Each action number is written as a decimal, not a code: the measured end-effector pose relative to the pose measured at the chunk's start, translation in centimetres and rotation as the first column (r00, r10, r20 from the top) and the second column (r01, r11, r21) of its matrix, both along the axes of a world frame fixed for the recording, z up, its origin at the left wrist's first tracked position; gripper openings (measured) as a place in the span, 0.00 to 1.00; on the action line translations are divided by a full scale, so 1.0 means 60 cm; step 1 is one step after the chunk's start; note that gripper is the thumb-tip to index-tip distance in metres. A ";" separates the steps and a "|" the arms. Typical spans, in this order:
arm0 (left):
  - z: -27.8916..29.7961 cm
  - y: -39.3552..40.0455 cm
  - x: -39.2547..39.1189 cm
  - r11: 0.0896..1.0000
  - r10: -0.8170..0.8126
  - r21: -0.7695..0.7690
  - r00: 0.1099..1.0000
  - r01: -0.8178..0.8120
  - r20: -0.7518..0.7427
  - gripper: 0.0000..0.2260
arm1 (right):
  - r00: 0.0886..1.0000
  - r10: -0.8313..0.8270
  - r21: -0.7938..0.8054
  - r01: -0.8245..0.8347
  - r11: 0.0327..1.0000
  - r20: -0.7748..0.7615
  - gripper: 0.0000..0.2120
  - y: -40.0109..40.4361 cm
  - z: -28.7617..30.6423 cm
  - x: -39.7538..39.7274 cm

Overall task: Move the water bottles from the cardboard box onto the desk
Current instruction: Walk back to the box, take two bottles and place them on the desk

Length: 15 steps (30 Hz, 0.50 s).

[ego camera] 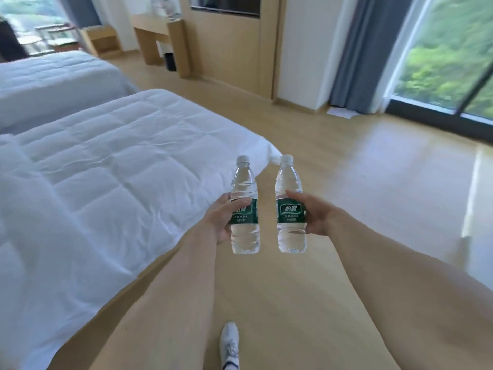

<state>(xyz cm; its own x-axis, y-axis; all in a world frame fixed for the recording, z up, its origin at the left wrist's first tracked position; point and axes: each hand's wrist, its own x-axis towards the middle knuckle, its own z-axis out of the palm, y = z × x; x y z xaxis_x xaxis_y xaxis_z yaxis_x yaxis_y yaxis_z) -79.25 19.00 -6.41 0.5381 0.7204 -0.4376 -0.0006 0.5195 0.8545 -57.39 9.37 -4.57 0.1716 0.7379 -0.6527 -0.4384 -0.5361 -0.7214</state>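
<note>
Wooden floor (pixel 360 182), pale and glossy, filling the middle and right of the view. Near bed (pixel 106 169) at left under a white quilted duvet, its corner reaching just behind the bottles; second bed (pixel 53 78) beyond it. Glazed door (pixel 448 57) at far right, showing green foliage, flanked by a grey curtain (pixel 357 49). Wood-panelled wall unit (pixel 229 44) at upper centre; beside it a light wooden surface (pixel 149 25) against the far wall, well apart from the bottles, with blurred items on top. Two bare forearms extended from the lower edge. Left hand (pixel 221 217) grasping the left water bottle (pixel 244 206) around its green label, thumb across the front. Right hand (pixel 313 213) grasping the right water bottle (pixel 290 206) at label height, thumb on the near side. Both bottles upright, clear, full, white-capped, side by side but apart, carried in the air above the floor. White shoe (pixel 229 345) on the floor at bottom centre.
</note>
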 end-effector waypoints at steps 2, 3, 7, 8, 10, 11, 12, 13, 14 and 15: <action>-0.001 0.025 0.038 0.997 -0.071 0.008 0.997 0.071 -0.020 0.18 | 0.998 -0.054 0.006 0.054 0.999 0.013 0.19 0.003 -0.001 0.033; -0.001 0.040 0.057 0.994 -0.105 0.015 0.994 0.105 -0.026 0.17 | 0.997 -0.078 0.009 0.078 0.997 0.020 0.19 0.008 -0.002 0.049; -0.003 0.100 0.123 0.972 -0.233 0.023 0.973 0.233 0.002 0.18 | 0.988 -0.151 0.016 0.151 0.988 0.034 0.21 0.044 -0.011 0.097; -0.005 0.119 0.139 0.965 -0.261 0.015 0.965 0.261 0.007 0.19 | 0.986 -0.163 0.013 0.162 0.987 0.035 0.23 0.058 -0.011 0.107; -0.007 0.155 0.167 0.951 -0.307 -0.013 0.952 0.307 0.006 0.19 | 0.980 -0.197 0.007 0.197 0.980 0.026 0.24 0.088 -0.011 0.123; -0.008 0.173 0.180 0.945 -0.326 -0.025 0.945 0.326 0.004 0.19 | 0.976 -0.214 0.008 0.214 0.977 0.025 0.25 0.103 -0.010 0.130; -0.009 0.192 0.193 0.939 -0.344 -0.032 0.939 0.343 0.003 0.19 | 0.973 -0.231 0.010 0.231 0.973 0.022 0.25 0.119 -0.009 0.138; -0.011 0.212 0.207 0.932 -0.360 -0.040 0.933 0.359 0.004 0.19 | 0.969 -0.248 0.012 0.248 0.969 0.015 0.25 0.135 -0.007 0.147; -0.012 0.230 0.220 0.927 -0.373 -0.049 0.928 0.373 0.004 0.20 | 0.965 -0.264 0.016 0.264 0.965 0.009 0.25 0.149 -0.005 0.154; -0.013 0.250 0.233 0.920 -0.389 -0.053 0.921 0.389 0.002 0.21 | 0.961 -0.277 0.024 0.277 0.960 0.004 0.25 0.163 -0.004 0.162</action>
